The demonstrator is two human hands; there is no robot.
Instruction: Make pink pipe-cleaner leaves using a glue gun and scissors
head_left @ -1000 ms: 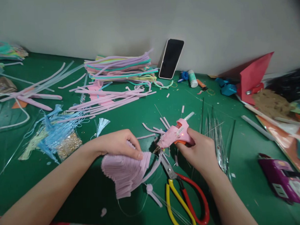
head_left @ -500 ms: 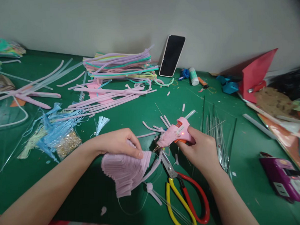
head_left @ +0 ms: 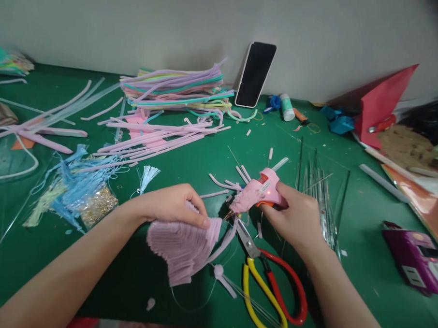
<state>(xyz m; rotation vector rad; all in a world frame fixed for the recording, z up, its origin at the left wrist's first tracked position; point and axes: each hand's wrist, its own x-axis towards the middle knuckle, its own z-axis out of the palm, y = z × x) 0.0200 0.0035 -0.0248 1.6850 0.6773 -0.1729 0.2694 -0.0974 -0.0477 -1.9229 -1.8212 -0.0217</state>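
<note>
Under the left hand (head_left: pixel 180 204), which pinches its upper edge, sits a ribbed lilac pipe-cleaner panel (head_left: pixel 184 250); the right hand (head_left: pixel 300 216) grips a pink hot-glue gun (head_left: pixel 254 191) (nozzle (head_left: pixel 228 215) best kept steady, clear of the left hand).

Near rear centre of green tabletop (head_left: pixel 185 171), dark-screened phone (head_left: pixel 255 74) is being supported at slant by grey wall (head_left: pixel 126 32). To its right, small blue bundle (head_left: pixel 274 102) is being followed by white-and-green bottle (head_left: pixel 287 108), then orange-and-black object (head_left: pixel 301 115). At far right, red card (head_left: pixel 386 103) is being flanked by black plastic (head_left: pixel 429 121). At lower right, purple box (head_left: pixel 413 254) is being crossed by dark strap (head_left: pixel 434 252). At left, heap of pale blue tassels (head_left: pixel 77 176) is being bordered by clear bag of gold pieces (head_left: pixel 98 208).
</note>
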